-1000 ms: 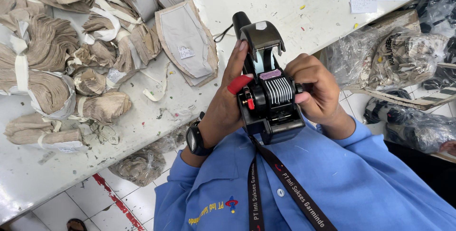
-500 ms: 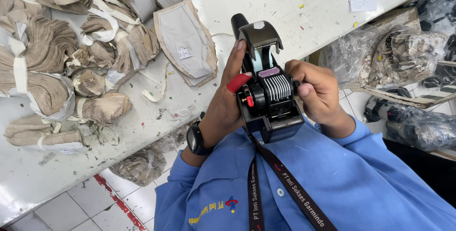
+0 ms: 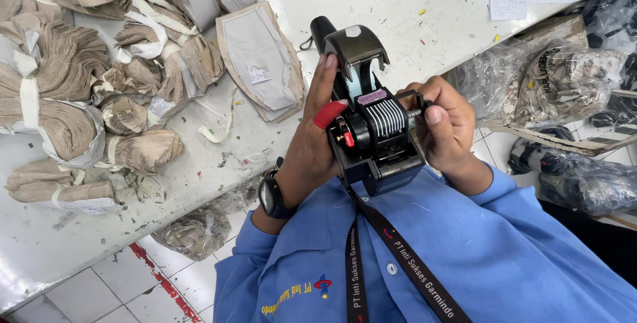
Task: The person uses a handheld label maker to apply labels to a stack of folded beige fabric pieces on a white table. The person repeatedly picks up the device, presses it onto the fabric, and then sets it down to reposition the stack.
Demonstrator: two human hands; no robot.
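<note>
- Black plastic label gun (image 3: 371,134) is held up close to the chest, over the edge of the white table (image 3: 371,24).
- Left hand (image 3: 312,144) wraps its side, fingers curled tight around it, a red tip on the thumb.
- Right hand (image 3: 448,127) pinches the small knob beside the number wheels.
- Beige fabric bundles (image 3: 73,84) lie on the table, well apart from the hands.

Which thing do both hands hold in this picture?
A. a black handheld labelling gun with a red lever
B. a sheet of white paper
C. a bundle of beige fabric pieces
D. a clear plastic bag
A: the left hand and the right hand grip the black handheld labelling gun from both sides, above the white table.
</note>
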